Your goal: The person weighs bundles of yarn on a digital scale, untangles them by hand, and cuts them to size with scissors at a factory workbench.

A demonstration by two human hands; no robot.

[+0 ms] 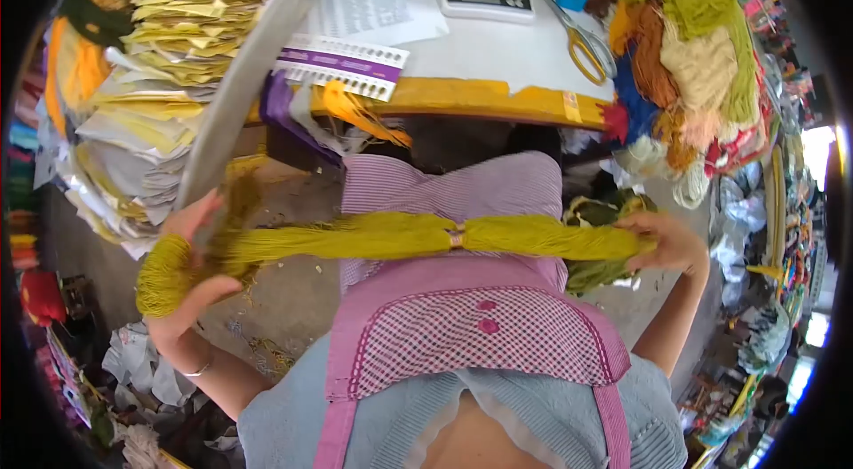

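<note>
A skein of yellow-green thread is stretched across my lap, with a small paper band round its middle. Its left end loops over the back of my left hand, whose thumb and fingers are spread within the loop; strands there are blurred by motion. The right end is gripped in my right hand, the fingers curled round the threads. Darker green skeins hang just below and behind that end.
Ahead stands a white-topped table with a yellow edge, scissors, a digital scale and a purple-striped card. A bin of paper packets is at left. Coloured skeins pile up at right.
</note>
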